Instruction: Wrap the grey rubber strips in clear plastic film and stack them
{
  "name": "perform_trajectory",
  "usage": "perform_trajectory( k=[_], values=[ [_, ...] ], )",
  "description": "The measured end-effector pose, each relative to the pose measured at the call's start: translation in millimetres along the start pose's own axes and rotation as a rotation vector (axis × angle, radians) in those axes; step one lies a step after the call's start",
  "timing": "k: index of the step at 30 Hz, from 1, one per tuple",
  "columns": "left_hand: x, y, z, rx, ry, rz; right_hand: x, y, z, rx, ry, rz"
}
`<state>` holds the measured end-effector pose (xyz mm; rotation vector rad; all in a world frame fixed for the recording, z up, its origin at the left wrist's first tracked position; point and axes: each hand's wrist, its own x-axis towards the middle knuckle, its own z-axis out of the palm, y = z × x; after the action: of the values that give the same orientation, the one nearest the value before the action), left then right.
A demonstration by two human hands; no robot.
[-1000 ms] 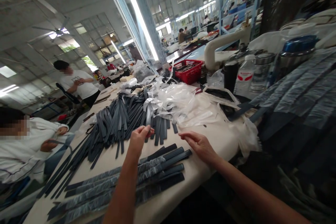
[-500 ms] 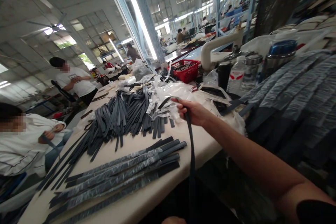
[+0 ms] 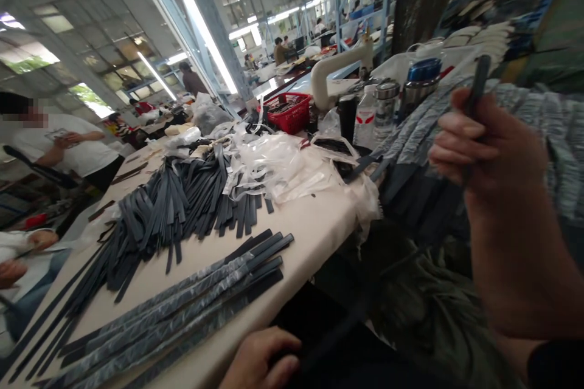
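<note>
Raised at the right, my right hand (image 3: pixel 479 140) is closed around a dark grey strap (image 3: pixel 480 78), whose end sticks up above the fingers. The blurred strap runs down and left across my dark clothing toward my left hand (image 3: pixel 264 355). That hand is low at the table's front edge, fingers curled on the strap's other part; its grip is partly hidden. Several straps wrapped in clear film (image 3: pixel 196 304) lie side by side on the cream table (image 3: pixel 314 237). Behind them spreads a heap of loose dark straps (image 3: pixel 182 194).
Crumpled clear plastic (image 3: pixel 274 161) lies behind the heap, near a red basket (image 3: pixel 289 112). A bottle (image 3: pixel 365 118) and lidded flasks stand at the back right. More film-wrapped straps (image 3: pixel 524 109) hang at the right. Two co-workers are at the left.
My right hand has swung right and up with the strap, away from over the table. More of my left hand now shows at the bottom. The view has turned right.
</note>
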<state>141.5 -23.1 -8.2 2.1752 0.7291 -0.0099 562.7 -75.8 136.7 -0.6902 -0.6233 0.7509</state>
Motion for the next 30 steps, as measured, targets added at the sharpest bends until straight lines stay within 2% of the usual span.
perform_trajectory(
  k=[3,7,10,12,14,17,20,23,25,28,30],
  values=[
    [51,26,-32.9,0.034,0.127,0.093,-29,1,-26,-0.076,-0.062,0.06],
    [143,50,-63.3,0.138,0.249,0.24,-60,40,-51,-0.189,-0.05,0.218],
    [212,52,-67.2,0.303,0.351,0.255,-80,77,-63,-0.2,0.001,0.363],
    [248,52,-63.4,0.469,0.388,0.245,-93,97,-70,-0.193,0.023,0.463],
    [273,52,-58.2,0.59,0.409,0.228,-103,111,-75,-0.191,0.015,0.548],
    [294,54,-53.7,0.642,0.416,0.199,-113,124,-80,-0.218,-0.031,0.622],
    [294,56,-55.5,0.666,0.426,0.181,-115,132,-81,-0.222,-0.069,0.647],
    [269,55,-59.1,0.661,0.432,0.242,-112,139,-78,-0.184,-0.075,0.651],
    [238,52,-58.6,0.632,0.479,0.398,-109,144,-74,-0.15,-0.082,0.637],
    [178,42,-50.7,0.614,0.595,0.66,-105,148,-63,-0.121,-0.136,0.629],
    [140,34,-41.8,0.637,0.628,0.724,-102,151,-52,-0.127,-0.218,0.666]
  ],
)
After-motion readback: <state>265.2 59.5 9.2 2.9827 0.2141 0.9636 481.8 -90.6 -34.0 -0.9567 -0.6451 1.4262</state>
